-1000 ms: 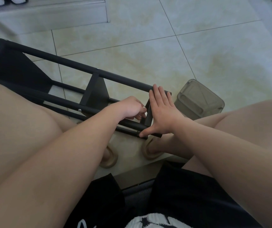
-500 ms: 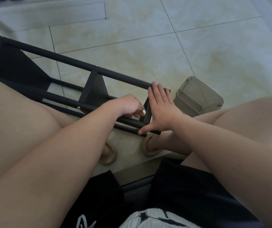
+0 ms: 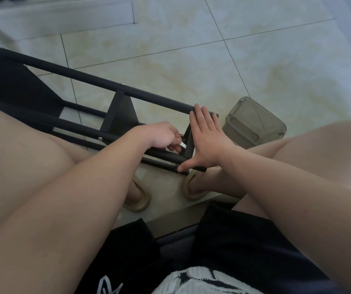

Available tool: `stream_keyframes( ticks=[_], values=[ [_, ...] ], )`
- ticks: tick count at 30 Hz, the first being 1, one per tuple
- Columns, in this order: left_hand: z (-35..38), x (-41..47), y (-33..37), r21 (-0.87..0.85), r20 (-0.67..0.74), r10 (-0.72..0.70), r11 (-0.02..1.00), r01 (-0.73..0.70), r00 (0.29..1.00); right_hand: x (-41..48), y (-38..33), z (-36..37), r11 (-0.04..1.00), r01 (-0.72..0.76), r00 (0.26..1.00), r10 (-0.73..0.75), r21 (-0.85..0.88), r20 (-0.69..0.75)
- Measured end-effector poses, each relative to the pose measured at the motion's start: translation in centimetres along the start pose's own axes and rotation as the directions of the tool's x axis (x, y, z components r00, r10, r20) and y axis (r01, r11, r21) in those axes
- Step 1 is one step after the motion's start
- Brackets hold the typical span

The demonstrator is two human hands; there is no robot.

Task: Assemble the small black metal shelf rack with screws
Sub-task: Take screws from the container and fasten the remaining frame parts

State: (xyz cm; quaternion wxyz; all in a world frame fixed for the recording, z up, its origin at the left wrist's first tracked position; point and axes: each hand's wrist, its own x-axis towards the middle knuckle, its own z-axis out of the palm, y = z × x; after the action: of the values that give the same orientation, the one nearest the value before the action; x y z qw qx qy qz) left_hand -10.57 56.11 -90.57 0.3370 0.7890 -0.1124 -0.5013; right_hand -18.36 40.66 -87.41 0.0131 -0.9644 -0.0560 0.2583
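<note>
Nearest, right hand (image 3: 207, 143) is flat, fingers straight and thumb spread, pressed on the end of the rack (image 3: 119, 117), which lies on its side on the floor (image 3: 191, 71) between the knees. Left hand (image 3: 162, 135) is curled just beside it, pinching a small pale piece (image 3: 182, 145) at that end joint, screw or key, cannot tell. Judgement: a fastener is going in here, so brace squarely with the right palm so the holes line up, turn in short strokes, and tighten fully only once the frame sits true; farther right a clear box (image 3: 255, 124) stands on the floor near the rack's end.
</note>
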Motion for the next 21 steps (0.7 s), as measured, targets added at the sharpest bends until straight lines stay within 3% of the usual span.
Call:
stream_keyframes(
  ticks=[21],
  values=[
    [-0.34, -0.35, -0.02, 0.31, 0.033, 0.015, 0.95, -0.025, 0.999, -0.14, -0.13, -0.2, 1.0, -0.005, 1.0, 0.005, -0.007, 0.005]
  ],
)
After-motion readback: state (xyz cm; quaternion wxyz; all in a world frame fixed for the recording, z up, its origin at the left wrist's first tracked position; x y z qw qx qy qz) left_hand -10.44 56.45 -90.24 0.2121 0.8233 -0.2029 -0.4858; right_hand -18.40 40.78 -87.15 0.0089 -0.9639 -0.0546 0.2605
